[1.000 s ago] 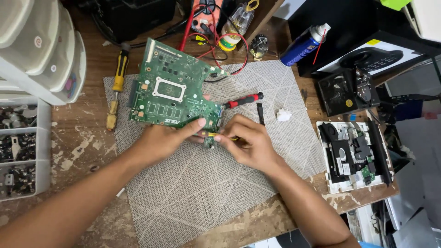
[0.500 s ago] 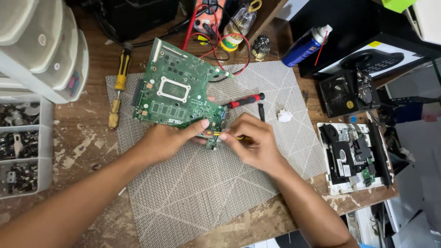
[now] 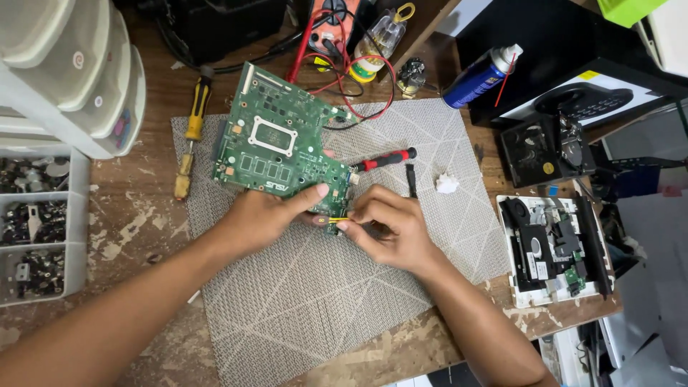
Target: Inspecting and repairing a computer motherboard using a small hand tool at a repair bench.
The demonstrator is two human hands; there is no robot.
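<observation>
Circuit board (image 3: 283, 143) lies green on the grey mat (image 3: 315, 301); my left hand (image 3: 261, 215) grips its near edge, my right hand (image 3: 390, 229) pinches a small yellow piece (image 3: 339, 220) against that corner, red-handled screwdriver (image 3: 387, 159) just beyond

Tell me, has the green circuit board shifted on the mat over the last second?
No. The green circuit board keeps its place beside the yellow screwdriver and over the grey mat; the slight shift looks like head-camera movement.

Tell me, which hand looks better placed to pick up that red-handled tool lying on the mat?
Probably the right hand: the red-handled screwdriver lies just beyond its knuckles, while the left hand is steadying the green circuit board.
</observation>
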